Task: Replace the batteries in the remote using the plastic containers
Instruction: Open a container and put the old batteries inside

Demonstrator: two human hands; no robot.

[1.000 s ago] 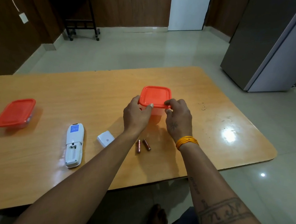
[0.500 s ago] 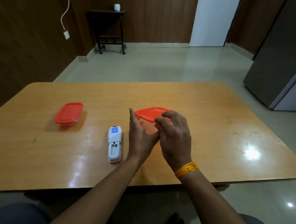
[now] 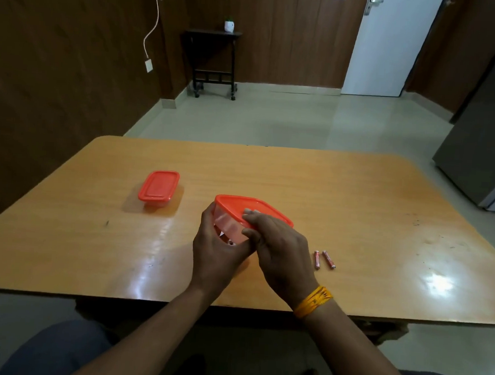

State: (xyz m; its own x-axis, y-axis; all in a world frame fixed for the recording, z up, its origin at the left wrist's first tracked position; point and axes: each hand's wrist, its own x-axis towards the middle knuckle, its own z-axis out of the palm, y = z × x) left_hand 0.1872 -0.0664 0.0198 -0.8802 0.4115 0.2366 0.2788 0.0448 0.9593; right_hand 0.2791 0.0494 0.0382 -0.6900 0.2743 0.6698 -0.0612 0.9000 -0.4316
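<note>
Wooden table (image 3: 356, 194) ahead of us, left hand (image 3: 216, 255) gripping tilted clear container (image 3: 229, 225), right hand (image 3: 280, 247) pinching its orange lid (image 3: 251, 208), two batteries (image 3: 324, 259) at three o'clock, second container (image 3: 158, 187) at ten.

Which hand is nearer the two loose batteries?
Right. The right hand is just left of the batteries; the left hand is farther left, holding the container.
</note>
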